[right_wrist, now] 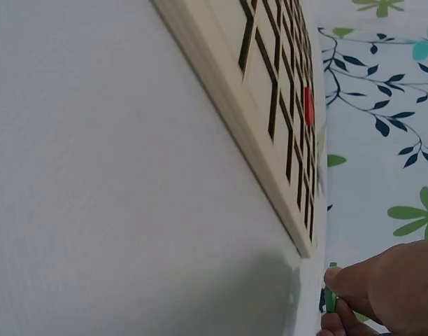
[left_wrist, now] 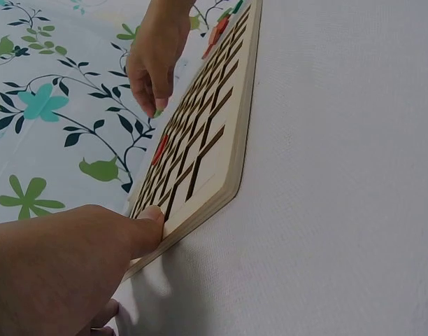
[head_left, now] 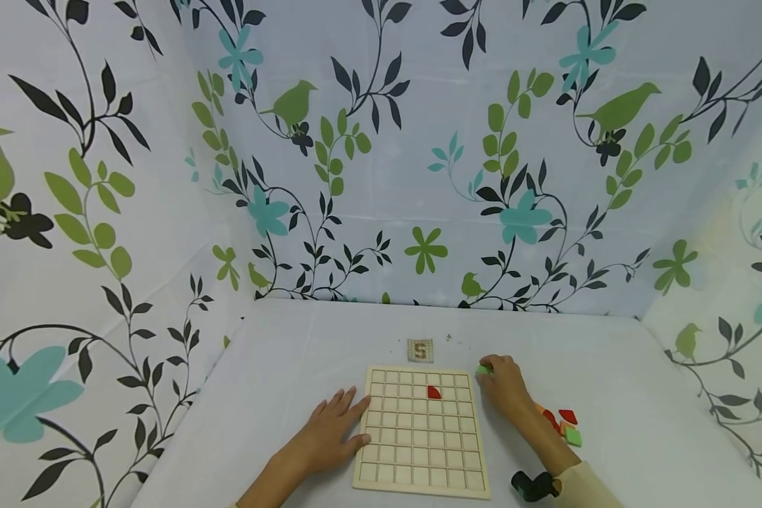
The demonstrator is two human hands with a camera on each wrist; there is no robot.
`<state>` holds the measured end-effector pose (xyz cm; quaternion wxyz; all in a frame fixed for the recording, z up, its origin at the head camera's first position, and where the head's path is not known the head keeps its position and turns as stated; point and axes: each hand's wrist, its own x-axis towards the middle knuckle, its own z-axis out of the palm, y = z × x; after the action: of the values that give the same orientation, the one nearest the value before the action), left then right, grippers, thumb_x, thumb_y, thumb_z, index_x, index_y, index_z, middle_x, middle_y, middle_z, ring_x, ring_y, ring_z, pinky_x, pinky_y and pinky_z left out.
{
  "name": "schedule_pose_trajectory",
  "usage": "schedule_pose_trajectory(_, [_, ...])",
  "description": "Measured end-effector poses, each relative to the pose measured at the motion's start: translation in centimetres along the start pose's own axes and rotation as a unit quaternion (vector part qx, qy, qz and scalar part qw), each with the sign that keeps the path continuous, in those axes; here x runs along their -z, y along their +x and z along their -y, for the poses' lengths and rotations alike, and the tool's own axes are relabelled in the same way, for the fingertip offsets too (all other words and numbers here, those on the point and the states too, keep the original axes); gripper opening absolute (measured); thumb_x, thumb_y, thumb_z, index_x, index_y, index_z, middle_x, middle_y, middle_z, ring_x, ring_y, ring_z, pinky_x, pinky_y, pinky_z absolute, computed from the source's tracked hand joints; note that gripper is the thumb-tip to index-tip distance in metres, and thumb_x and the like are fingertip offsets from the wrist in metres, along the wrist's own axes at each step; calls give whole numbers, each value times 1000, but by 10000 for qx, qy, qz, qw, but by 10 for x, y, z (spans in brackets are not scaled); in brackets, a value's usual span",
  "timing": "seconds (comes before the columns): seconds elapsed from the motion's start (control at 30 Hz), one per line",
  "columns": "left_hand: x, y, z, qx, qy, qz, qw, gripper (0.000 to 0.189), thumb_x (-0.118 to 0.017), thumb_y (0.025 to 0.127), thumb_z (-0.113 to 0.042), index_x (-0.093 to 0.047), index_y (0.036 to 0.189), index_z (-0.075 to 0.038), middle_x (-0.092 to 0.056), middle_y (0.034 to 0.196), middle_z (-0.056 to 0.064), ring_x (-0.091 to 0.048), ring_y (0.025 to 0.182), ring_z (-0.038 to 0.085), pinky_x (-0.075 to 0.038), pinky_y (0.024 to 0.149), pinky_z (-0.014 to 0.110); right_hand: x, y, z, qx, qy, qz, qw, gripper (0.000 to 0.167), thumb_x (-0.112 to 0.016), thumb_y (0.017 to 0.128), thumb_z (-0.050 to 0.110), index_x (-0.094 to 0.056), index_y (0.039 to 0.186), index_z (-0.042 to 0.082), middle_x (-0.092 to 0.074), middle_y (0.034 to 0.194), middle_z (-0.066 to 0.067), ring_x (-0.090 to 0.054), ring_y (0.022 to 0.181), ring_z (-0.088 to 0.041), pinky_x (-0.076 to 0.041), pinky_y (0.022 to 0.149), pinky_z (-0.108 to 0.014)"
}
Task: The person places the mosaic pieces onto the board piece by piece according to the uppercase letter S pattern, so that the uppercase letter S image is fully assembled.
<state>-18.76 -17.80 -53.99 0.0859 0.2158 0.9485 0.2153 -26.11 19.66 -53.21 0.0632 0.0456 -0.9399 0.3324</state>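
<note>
A light wooden grid board (head_left: 422, 428) lies on the white table, with one red rounded tile (head_left: 434, 392) in a cell of its upper part. My left hand (head_left: 330, 432) rests at the board's left edge; its thumb (left_wrist: 150, 222) lies on the rim in the left wrist view. Just off the board's upper right corner, my right hand (head_left: 503, 384) pinches a small green tile (head_left: 484, 369) between thumb and fingers. That green tile (right_wrist: 331, 288) shows edge-on in the right wrist view, partly hidden by the fingertips.
Several loose red, orange and green pieces (head_left: 568, 416) lie right of the board, partly behind the right forearm. A small woven patch with a letter-like mark (head_left: 420, 351) sits beyond the board. Patterned cloth (head_left: 381, 155) hangs behind and at both sides.
</note>
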Motion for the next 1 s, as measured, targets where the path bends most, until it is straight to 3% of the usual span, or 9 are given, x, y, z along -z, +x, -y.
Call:
schedule_pose_trajectory(0.37, [-3, -3, -1, 45, -63, 7, 10000, 74, -54, 105, -59, -38, 165, -20, -25, 173, 21, -21, 160, 45, -18, 124, 72, -32, -9, 44, 870, 745, 649, 9913, 24, -73, 98, 3, -69, 122, 2, -64, 118, -9, -63, 111, -26, -57, 96, -46])
schedule_pose_trajectory(0.57, [0, -3, -3, 32, -22, 23, 10000, 74, -53, 105, -59, -37, 165, -20, -25, 173, 20, -21, 160, 45, -18, 124, 72, -47, -8, 55, 1050, 867, 954, 9861, 9, -71, 101, 4, -69, 109, 7, -62, 112, -5, -62, 107, -24, -58, 90, -43])
schedule_pose_trajectory(0.73, [0, -3, -3, 8, 6, -32, 10000, 72, -55, 106, -57, -38, 165, -19, -26, 172, 22, -23, 159, 46, -19, 124, 72, -52, -9, 60, 1378, 641, 1084, 9824, 5, -72, 100, 5, -72, 104, 8, -65, 112, -5, -61, 103, -21, -58, 86, -38])
schedule_pose_trajectory(1.0, [-1, -2, -2, 10, 62, -70, 10000, 72, -55, 106, -57, -39, 165, -19, -27, 172, 21, -24, 159, 45, -20, 124, 71, -55, -10, 64, 1889, -50, 715, 9794, 7, -80, 93, 5, -79, 96, 11, -74, 101, -1, -60, 86, -15, -50, 84, -40])
